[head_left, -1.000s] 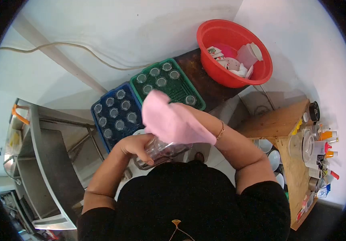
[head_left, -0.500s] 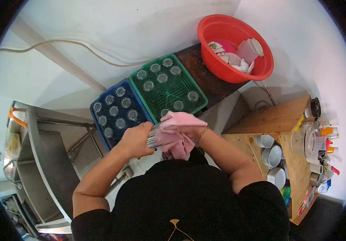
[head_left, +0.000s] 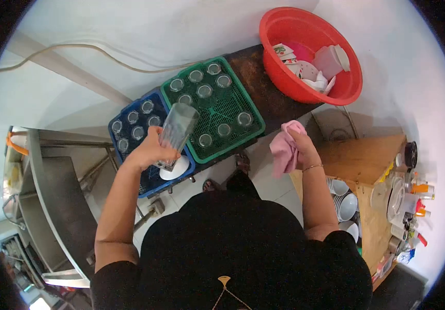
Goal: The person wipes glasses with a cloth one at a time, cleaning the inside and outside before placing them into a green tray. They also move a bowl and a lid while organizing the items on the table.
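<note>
Where the tall glass (head_left: 181, 123) is held: in the left hand (head_left: 152, 151), by which it is gripped near its lower end; it is tilted, with its upper end raised over the edges of both trays.
Pink cloth (head_left: 286, 148): bunched and gripped in the right hand (head_left: 305, 147), well apart from the glass.
Blue tray (head_left: 148, 187): set on the dark table (head_left: 251, 70); several small glasses (head_left: 138, 133) are held in it, and part of it is hidden by the left hand.
White round dish (head_left: 175, 170): placed at the blue tray's near end, partly covered by the tall glass.
Green tray (head_left: 235, 141): set just beside the blue one, with more glasses (head_left: 204, 91) spaced in it.
Red basin (head_left: 279, 82): filled partly with pale dishes and a lidded pink container (head_left: 329, 62).
Wooden shelf (head_left: 354, 157): seen at the right, with white bowls (head_left: 345, 206) stacked inside.
</note>
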Tool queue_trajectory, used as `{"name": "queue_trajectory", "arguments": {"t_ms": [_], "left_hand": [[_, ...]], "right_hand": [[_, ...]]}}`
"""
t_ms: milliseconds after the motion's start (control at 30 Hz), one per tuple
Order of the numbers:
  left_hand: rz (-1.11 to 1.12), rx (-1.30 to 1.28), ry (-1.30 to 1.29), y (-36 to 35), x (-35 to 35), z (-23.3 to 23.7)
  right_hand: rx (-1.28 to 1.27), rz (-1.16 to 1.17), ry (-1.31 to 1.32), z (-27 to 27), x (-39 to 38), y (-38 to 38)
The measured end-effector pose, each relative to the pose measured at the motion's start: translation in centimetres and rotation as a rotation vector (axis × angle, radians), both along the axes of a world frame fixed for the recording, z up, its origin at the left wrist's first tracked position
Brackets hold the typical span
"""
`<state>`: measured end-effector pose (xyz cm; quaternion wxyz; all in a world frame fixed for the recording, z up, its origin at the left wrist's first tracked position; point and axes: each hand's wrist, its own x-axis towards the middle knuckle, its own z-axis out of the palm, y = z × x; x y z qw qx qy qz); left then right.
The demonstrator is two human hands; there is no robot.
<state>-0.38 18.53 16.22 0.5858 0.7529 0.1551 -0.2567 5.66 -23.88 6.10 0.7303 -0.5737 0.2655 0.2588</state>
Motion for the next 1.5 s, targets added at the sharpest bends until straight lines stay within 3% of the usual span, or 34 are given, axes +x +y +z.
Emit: {"name": "queue_trajectory", "arguments": {"t_ms": [67, 133, 167, 233, 300, 367, 433, 500, 600, 667, 800, 900, 1067, 1433, 1500], "left_hand": [[-0.032, 0.131, -0.015, -1.0, 1.5, 0.1], [-0.218, 0.440, -0.132, -1.5, 3.3, -0.7], [-0.211, 0.444, -0.127, -2.0, 4.0, -0.8], [-0.271, 0.729, -0.176, -3.3, 5.6, -1.0], [-0.328, 0.800, -0.151, -4.1, 7.3, -1.7], [-0.390, 0.866, -0.116, -5.2, 8.4, -2.3], [-0.425, 0.970, -0.022, -6.7, 9.3, -2.7], [-0.420, 0.971, 0.006, -7.5, 9.9, -3.3], [-0.430, 0.995, 0.057, -8.5, 11.0, -4.5], [-0.438, 1.014, 0.091, -9.2, 11.8, -5.2], [-0.446, 1.032, 0.221, -10.2, 12.8, -7.5], [-0.437, 1.072, 0.212, -10.2, 13.0, -10.4], [-0.367, 1.091, 0.164, -9.8, 12.8, -14.2], [-0.362, 1.115, 0.268, -9.5, 14.0, -14.6], [-0.400, 1.173, 0.281, -9.6, 13.7, -15.0]], "right_hand": [[-0.094, -0.087, -0.070, -2.4, 2.0, -0.3], [-0.070, -0.036, -0.052, -5.0, 4.0, -0.5], [-0.161, 0.034, -0.044, -6.1, 5.1, -0.5], [-0.181, 0.095, -0.039, -5.4, 6.1, 1.0], [-0.204, 0.159, -0.033, -5.4, 6.9, 1.7], [-0.283, 0.399, -0.066, -7.0, 7.4, 1.7], [-0.279, 0.433, -0.056, -8.9, 7.7, 1.7], [-0.398, 0.488, 0.000, -10.1, 8.3, 1.8], [-0.396, 0.533, 0.058, -6.2, 9.0, 2.7], [-0.338, 0.525, 0.034, -9.1, 9.4, 2.1], [-0.191, 0.513, -0.061, -9.7, 10.2, 2.2], [-0.334, 0.622, 0.040, -8.5, 11.0, 2.5], [-0.310, 0.610, -0.022, -11.3, 10.6, 2.0], [-0.334, 0.607, 0.078, -12.8, 10.6, 0.5], [-0.214, 0.569, 0.027, -12.8, 10.7, 0.5]]}}
